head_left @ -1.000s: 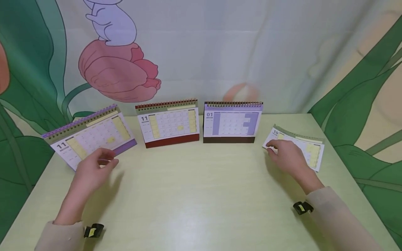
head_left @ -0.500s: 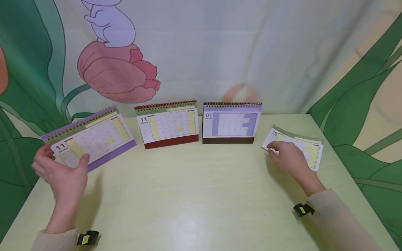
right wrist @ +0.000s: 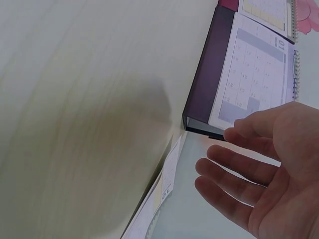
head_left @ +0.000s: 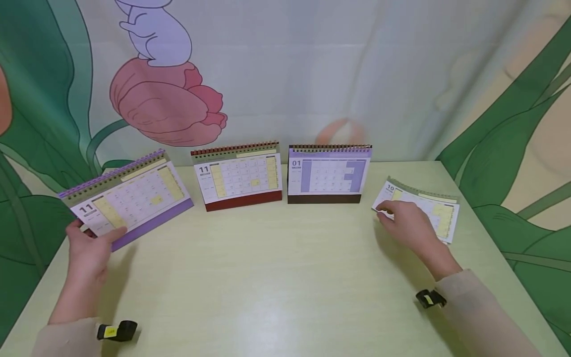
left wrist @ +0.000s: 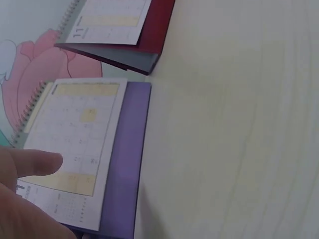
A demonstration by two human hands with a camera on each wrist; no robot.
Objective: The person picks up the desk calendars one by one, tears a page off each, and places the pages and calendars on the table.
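- Two hands are working: the left hand (head_left: 86,248) is pinching the purple calendar's (head_left: 129,198) near corner; a gentle squeeze is advisable.
- The right hand (head_left: 408,223), fingers relaxed, is resting on the flat calendar (head_left: 441,213).

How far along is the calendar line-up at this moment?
Two calendars look placed: the red calendar and the brown calendar stand upright, side by side at the back. In hand: the left hand grips the corner of the purple calendar, which sits askew. The right hand rests on the flat calendar. Likely left: squaring the purple one and standing the flat one.
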